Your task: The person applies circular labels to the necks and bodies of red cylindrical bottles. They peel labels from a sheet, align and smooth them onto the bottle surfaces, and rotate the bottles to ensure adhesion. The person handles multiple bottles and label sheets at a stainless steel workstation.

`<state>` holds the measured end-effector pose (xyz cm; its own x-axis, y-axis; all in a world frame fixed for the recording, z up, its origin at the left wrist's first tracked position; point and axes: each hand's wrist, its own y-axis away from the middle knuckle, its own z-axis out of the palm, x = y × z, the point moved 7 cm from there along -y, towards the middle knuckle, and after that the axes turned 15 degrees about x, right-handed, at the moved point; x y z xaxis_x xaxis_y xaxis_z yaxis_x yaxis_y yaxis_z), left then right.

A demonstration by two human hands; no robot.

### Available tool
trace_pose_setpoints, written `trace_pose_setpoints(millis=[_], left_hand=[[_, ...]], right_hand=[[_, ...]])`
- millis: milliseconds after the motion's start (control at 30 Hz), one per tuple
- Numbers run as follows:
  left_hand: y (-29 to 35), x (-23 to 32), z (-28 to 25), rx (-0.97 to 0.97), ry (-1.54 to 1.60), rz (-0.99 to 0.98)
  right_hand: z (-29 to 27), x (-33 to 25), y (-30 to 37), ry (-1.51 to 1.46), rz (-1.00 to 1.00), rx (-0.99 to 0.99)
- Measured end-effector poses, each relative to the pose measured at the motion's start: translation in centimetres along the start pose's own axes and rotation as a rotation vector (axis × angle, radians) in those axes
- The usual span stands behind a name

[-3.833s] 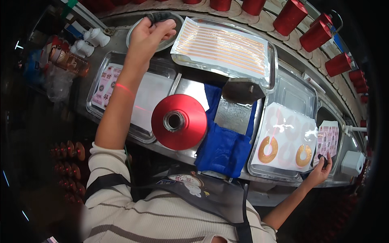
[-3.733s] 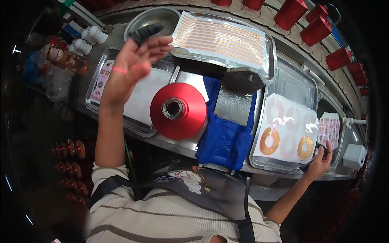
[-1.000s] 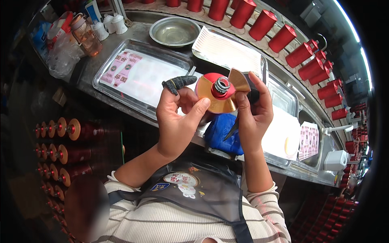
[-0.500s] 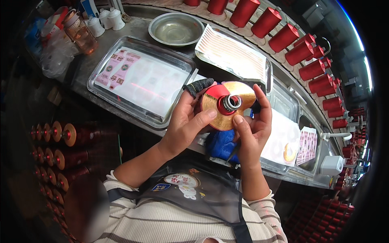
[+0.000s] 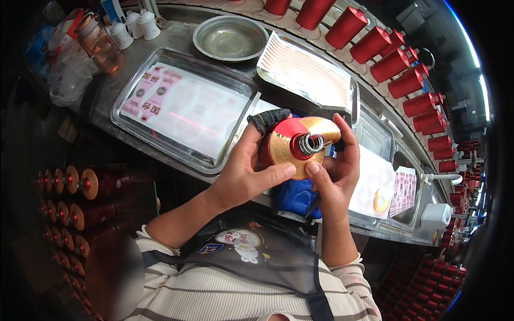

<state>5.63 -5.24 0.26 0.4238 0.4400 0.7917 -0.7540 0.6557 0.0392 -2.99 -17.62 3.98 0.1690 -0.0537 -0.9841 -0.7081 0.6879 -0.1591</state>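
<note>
Between my two hands is a red bottle (image 5: 288, 127), its threaded metal neck tilted up and to the right. A ring-shaped gold label (image 5: 282, 150) lies round the bottle's shoulder, and its upper right part stands out past the edge, near my right fingers. My left hand (image 5: 247, 172) grips the bottle's left side, with the thumb flat on the gold label and a dark knitted cover (image 5: 270, 119) on one finger. On the other side, my right hand (image 5: 341, 176) has its thumb on the label's lower edge and its fingers round the right side. The bottle's lower body is hidden.
A metal tray (image 5: 176, 160) with pink-and-white label sheets lies at left. Behind are a round metal basin (image 5: 231, 55) and a striped sheet (image 5: 308, 67) in another tray. Red bottles (image 5: 369, 45) line the curved belt. A blue object (image 5: 294, 198) sits below my hands.
The bottle has shifted slightly right and down in my hands. My left thumb has slid right along the label, closer to my right thumb. Both hands keep their hold.
</note>
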Motion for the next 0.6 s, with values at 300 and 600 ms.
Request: trace_pose_setpoints(millis=[300,600], left_hand=[[-0.2,-0.1,0.2,0.005,-0.044,0.018],[-0.6,0.2,-0.4,0.025,-0.006,-0.03]], right_hand=[[-0.2,0.0,0.0,-0.044,0.094,0.039],[0.0,0.0,-0.1,0.162,-0.091,-0.007]])
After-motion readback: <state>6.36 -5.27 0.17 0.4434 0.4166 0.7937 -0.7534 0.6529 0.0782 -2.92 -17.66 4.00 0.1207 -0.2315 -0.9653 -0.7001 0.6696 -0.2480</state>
